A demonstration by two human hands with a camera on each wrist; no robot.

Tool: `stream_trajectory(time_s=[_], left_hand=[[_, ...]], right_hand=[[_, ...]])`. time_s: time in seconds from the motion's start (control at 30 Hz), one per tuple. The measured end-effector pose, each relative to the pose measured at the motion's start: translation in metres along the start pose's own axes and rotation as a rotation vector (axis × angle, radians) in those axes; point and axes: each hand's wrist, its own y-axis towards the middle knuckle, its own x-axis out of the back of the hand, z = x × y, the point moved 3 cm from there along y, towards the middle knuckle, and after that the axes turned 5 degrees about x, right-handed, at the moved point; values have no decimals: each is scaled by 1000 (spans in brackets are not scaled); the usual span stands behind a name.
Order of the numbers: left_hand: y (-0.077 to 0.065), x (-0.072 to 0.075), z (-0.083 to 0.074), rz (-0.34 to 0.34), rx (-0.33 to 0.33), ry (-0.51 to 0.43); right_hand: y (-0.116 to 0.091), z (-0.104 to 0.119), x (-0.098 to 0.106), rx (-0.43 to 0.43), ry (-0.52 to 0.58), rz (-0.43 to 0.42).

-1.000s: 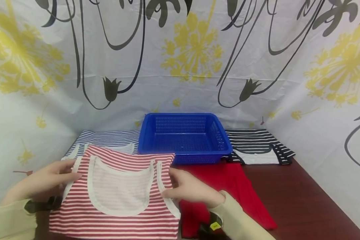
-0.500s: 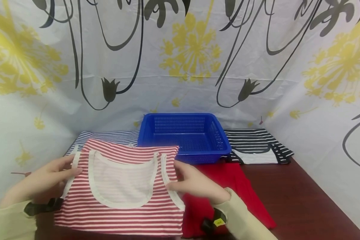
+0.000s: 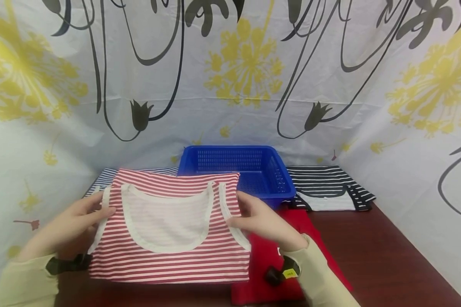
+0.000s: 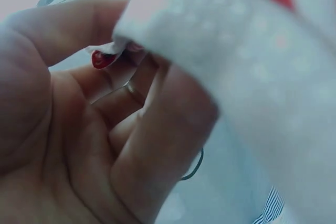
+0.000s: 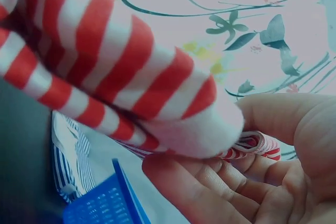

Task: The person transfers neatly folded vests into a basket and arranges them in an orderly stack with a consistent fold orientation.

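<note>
No text is readable; the yellow wrist label (image 3: pixel 290 273) is blurred.

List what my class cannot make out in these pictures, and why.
Head view: much of the blue-and-white striped garment, behind the red-and-white striped tank top.
Head view: the near left corner of the blue basket, behind the tank top.
Head view: marks on the yellow label, too small to read.
Left wrist view: detail of the white trim, blurred.
Right wrist view: the basket's lower part, cut off by the bottom edge.
</note>
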Motion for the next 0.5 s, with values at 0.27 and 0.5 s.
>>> stream_trajectory(time_s=[0.27,0.5], left_hand=[[8,-12,-2,-11,-22,-71],[12,-17,-8,-47,31,-49]], right_hand=[[1,-2,15,-25,-20,-38],[0,-4,30,-30,8,-54]])
